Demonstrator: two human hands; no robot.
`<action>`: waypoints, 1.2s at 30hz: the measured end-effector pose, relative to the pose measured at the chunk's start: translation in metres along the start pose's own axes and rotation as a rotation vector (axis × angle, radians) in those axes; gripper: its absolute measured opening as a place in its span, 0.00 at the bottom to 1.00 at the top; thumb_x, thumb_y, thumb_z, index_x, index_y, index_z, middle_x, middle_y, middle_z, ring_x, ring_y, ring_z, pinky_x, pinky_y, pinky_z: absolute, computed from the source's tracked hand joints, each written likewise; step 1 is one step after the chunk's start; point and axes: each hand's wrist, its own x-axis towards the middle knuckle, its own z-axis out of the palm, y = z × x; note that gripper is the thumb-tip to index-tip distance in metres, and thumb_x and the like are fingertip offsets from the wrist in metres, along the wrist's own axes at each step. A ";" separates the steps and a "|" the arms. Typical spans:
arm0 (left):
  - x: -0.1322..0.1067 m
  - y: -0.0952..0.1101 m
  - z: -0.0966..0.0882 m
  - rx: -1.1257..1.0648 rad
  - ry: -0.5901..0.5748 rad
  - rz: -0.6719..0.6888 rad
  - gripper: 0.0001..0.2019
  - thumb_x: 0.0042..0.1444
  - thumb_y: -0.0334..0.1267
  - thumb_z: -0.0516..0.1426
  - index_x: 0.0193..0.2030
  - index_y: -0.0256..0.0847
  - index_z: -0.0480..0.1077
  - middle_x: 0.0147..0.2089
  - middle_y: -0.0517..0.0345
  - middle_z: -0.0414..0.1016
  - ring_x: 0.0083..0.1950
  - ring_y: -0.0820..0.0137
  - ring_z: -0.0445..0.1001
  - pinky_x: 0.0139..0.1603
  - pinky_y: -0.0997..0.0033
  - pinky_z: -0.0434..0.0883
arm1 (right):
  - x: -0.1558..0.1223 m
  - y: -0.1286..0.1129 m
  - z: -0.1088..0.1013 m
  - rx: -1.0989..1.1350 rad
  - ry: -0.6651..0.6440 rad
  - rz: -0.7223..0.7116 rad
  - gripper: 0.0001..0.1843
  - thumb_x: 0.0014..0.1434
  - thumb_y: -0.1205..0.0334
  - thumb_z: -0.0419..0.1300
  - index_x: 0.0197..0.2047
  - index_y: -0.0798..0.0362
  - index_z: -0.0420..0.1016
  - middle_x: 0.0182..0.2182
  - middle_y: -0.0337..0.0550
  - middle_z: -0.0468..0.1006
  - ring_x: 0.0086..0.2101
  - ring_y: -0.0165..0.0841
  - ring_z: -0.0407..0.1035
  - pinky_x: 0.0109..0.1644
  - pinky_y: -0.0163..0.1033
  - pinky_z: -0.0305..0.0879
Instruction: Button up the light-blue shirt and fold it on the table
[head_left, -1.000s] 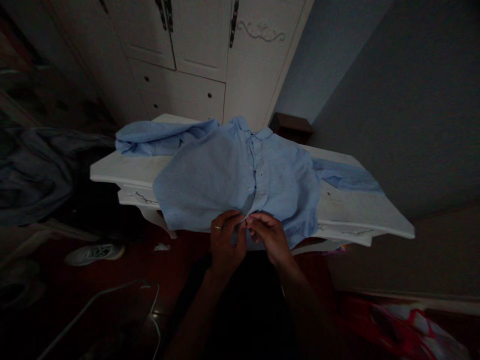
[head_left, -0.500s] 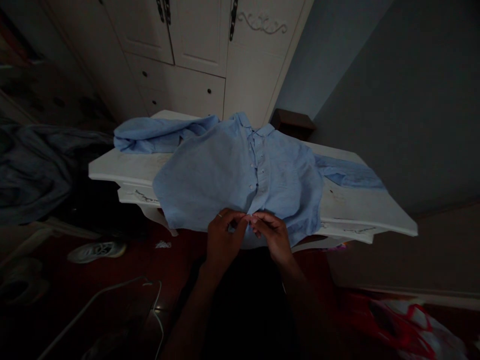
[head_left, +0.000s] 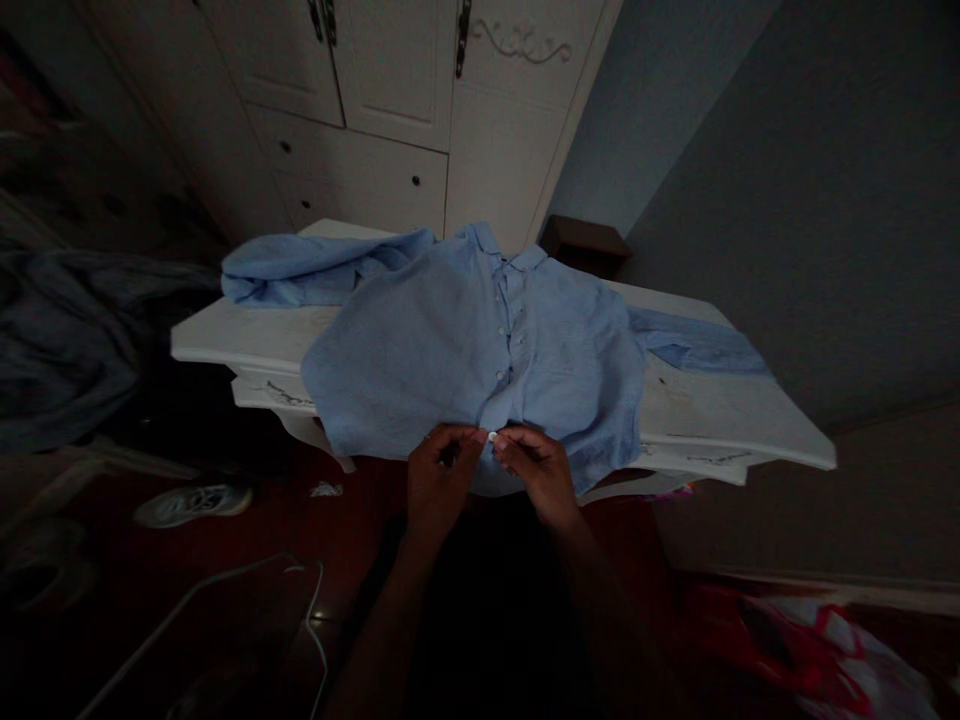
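Note:
A light blue button-up shirt (head_left: 420, 340) lies front up across a white table (head_left: 247, 330), collar at the far side and sleeves spread left and right. Its front is partly undone, with small buttons showing along the opening. At the near hem, my left hand (head_left: 442, 475) pinches the edge of the front placket. Close beside it, my right hand (head_left: 540, 470) also pinches the shirt there, thumb and forefinger at a small white button (head_left: 492, 437). The fingertips nearly meet around the button.
Behind the table stands a white cabinet (head_left: 375, 100); a brown box (head_left: 585, 245) is near the wall. Dark clothing (head_left: 67, 340) hangs at left. On the red floor are a shoe (head_left: 195, 503), a white hanger-like wire (head_left: 195, 590) and a red-and-white bag (head_left: 817, 650).
My fingertips have drawn slightly apart and a white button now shows between them. My left hand has shifted a little left and down. The shirt stays spread on the table.

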 end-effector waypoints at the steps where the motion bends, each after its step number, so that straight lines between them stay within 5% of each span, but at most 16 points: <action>1: 0.000 -0.001 0.000 -0.003 -0.014 -0.013 0.11 0.54 0.46 0.60 0.32 0.40 0.77 0.31 0.59 0.76 0.34 0.70 0.72 0.37 0.72 0.67 | 0.001 0.000 0.000 -0.026 -0.007 0.000 0.14 0.55 0.49 0.63 0.30 0.51 0.79 0.23 0.38 0.74 0.25 0.28 0.65 0.29 0.33 0.62; 9: -0.004 -0.016 -0.008 -0.007 -0.198 -0.093 0.15 0.57 0.48 0.56 0.29 0.39 0.75 0.27 0.60 0.73 0.31 0.71 0.70 0.33 0.73 0.66 | -0.003 0.003 -0.014 -0.152 -0.101 0.019 0.14 0.56 0.49 0.62 0.31 0.51 0.77 0.26 0.38 0.75 0.28 0.30 0.68 0.33 0.35 0.64; 12: -0.004 -0.028 -0.015 0.026 -0.061 -0.104 0.14 0.56 0.48 0.57 0.32 0.39 0.74 0.30 0.59 0.74 0.33 0.69 0.71 0.34 0.72 0.67 | -0.014 0.012 -0.030 -0.173 -0.075 0.073 0.17 0.57 0.46 0.60 0.29 0.51 0.75 0.23 0.37 0.72 0.27 0.30 0.67 0.32 0.35 0.63; 15: 0.000 -0.046 -0.030 0.068 0.235 -0.080 0.15 0.53 0.50 0.60 0.38 0.40 0.72 0.35 0.58 0.74 0.35 0.69 0.72 0.37 0.70 0.70 | -0.030 0.026 -0.051 -0.174 0.064 0.122 0.18 0.56 0.45 0.62 0.28 0.52 0.72 0.22 0.36 0.70 0.26 0.30 0.65 0.31 0.35 0.62; 21: 0.030 -0.066 -0.079 0.241 0.703 0.067 0.33 0.45 0.52 0.66 0.55 0.40 0.64 0.52 0.50 0.68 0.47 0.64 0.71 0.47 0.62 0.71 | -0.065 0.040 -0.092 -0.077 0.723 0.025 0.21 0.47 0.47 0.69 0.35 0.50 0.66 0.30 0.37 0.73 0.30 0.32 0.69 0.35 0.37 0.66; 25: 0.052 -0.062 -0.098 0.371 0.709 0.178 0.35 0.43 0.55 0.66 0.54 0.39 0.65 0.54 0.47 0.67 0.56 0.57 0.68 0.56 0.54 0.67 | -0.068 0.030 -0.103 -0.241 0.682 0.035 0.24 0.48 0.45 0.67 0.42 0.52 0.71 0.40 0.46 0.77 0.39 0.38 0.73 0.42 0.42 0.67; 31: 0.060 -0.057 -0.110 0.373 0.607 0.088 0.19 0.51 0.53 0.59 0.38 0.37 0.70 0.34 0.57 0.71 0.36 0.65 0.71 0.42 0.63 0.69 | -0.055 0.022 -0.103 -0.272 0.427 0.168 0.22 0.49 0.41 0.64 0.24 0.53 0.70 0.23 0.38 0.72 0.29 0.35 0.66 0.34 0.38 0.63; 36: 0.058 -0.059 -0.124 0.349 0.700 0.074 0.16 0.54 0.52 0.55 0.33 0.39 0.66 0.29 0.61 0.66 0.32 0.68 0.67 0.35 0.67 0.67 | -0.057 0.026 -0.127 -0.011 0.640 0.132 0.20 0.43 0.43 0.68 0.25 0.51 0.71 0.22 0.35 0.69 0.26 0.32 0.63 0.30 0.35 0.61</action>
